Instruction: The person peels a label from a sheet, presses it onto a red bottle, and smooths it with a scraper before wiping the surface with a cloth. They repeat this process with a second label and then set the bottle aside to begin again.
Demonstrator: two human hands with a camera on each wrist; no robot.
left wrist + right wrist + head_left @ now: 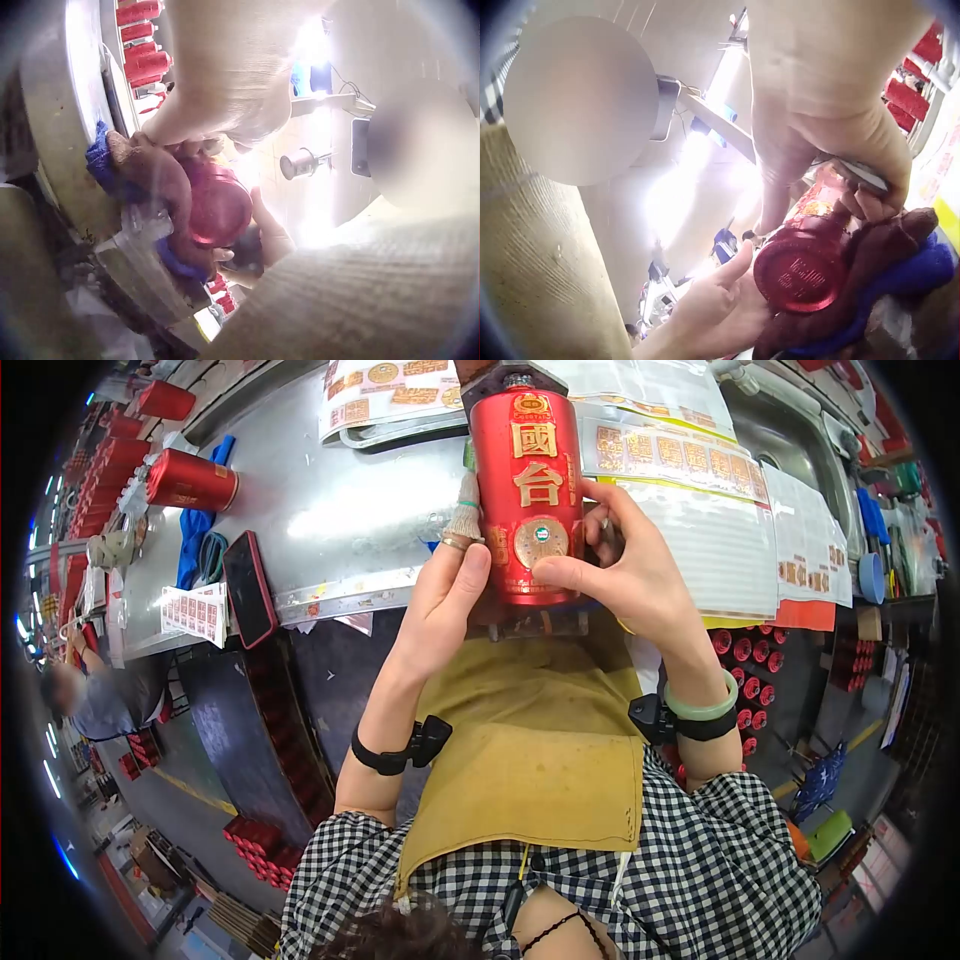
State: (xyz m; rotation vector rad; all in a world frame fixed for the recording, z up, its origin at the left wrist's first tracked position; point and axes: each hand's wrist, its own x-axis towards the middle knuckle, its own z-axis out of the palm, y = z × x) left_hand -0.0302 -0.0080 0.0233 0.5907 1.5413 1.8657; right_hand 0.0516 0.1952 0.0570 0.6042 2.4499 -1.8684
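Observation:
A red bottle (528, 470) with gold lettering and a round medallion lies with its base toward the person and its neck at a dark block. My left hand (445, 595) holds its left side, thumb along the edge; a greyish fabric-like sleeve (463, 510) with a green band covers a finger. My right hand (640, 565) grips the right side, thumb at the medallion and the other fingers curled. In the right wrist view the bottle's base (801, 274) faces the camera, above a maroon and blue cloth (885, 270). A grey oval piece (866, 176) shows at the right fingers.
A phone (249, 590) and a small label sheet (194, 612) lie at the metal table's left edge. Nearby are a red cup-shaped container (192, 481) and blue cloth (205, 515). Printed label sheets (680, 455) cover the right side, before a sink (775, 435).

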